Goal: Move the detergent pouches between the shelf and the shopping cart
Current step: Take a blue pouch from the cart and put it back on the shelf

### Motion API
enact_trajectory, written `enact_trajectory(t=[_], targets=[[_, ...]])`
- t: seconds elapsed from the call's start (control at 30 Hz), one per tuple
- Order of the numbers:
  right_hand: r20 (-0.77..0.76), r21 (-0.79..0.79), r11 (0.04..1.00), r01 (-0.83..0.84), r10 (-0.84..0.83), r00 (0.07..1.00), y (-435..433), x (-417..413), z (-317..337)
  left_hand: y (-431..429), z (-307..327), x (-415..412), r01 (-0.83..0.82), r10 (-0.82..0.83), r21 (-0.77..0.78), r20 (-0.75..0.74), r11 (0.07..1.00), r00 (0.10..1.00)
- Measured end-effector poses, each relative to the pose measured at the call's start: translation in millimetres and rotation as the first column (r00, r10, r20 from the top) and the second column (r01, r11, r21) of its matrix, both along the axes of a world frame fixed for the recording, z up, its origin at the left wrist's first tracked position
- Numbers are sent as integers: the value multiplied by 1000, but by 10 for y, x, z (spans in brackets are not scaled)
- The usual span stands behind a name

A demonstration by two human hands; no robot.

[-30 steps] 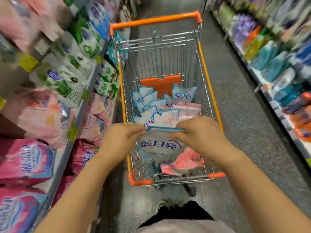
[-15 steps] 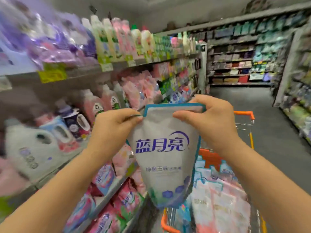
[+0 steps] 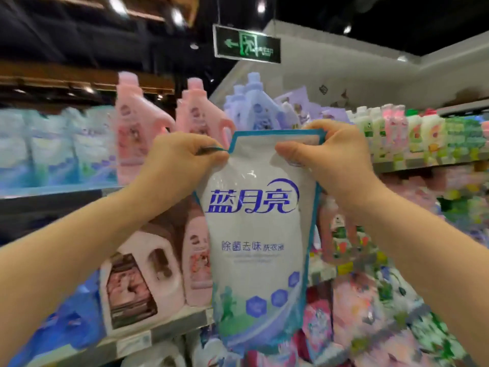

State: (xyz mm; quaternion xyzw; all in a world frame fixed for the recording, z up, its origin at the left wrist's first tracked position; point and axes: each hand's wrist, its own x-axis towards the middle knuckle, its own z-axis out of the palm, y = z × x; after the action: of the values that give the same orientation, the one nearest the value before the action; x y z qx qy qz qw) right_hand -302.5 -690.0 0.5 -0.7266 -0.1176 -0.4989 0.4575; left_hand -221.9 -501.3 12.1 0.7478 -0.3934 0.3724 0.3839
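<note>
Curled fingers [image 3: 205, 144] of the left hand [image 3: 180, 160] pinch the folded, blue-edged top corner of a white detergent pouch [image 3: 256, 234]. The right hand [image 3: 328, 157] grips the opposite corner with the thumb pressed on the front; its other fingers wrap behind the film and are mostly out of sight. The pouch hangs upright between the two hands, held in the air in front of the shelf [image 3: 169, 328]. Whether it touches anything behind cannot be told. Its lower end overlaps blurred packs below. Pink bottles [image 3: 132, 133] on the upper level and a pale jug [image 3: 137, 282] lower down are partly covered by the pouch and forearms, and their labels are too smeared to read. A green exit sign [image 3: 247, 45] hangs overhead. Both forearms are cut off by the frame edges.
</note>
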Motion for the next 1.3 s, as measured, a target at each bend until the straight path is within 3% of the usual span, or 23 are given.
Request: enact_trajectory(t=[0.23,0.47,0.87,1.1,1.3], targets=[[80,-60,991,-118,123,989,1357,1316,644,1452,688,850,-367,358,39,147,930,922],[164,-108,980,-165,181,970,2408,2420,1288,2474,1340,1584,-515,503,10,201,857,841],[146,-216,956,-200,234,961,3270,3736,2291,3224,2063,2756,-610,631,-164,168,775,757],[10,-296,937,-184,196,981,3582,4337,2182,3549,1881,3369,-623,634,-153,33,767,772],[-85,-253,949,-187,171,982,3829,4753,1908,3775,1616,3767,-576,573,-113,-58,810,818]])
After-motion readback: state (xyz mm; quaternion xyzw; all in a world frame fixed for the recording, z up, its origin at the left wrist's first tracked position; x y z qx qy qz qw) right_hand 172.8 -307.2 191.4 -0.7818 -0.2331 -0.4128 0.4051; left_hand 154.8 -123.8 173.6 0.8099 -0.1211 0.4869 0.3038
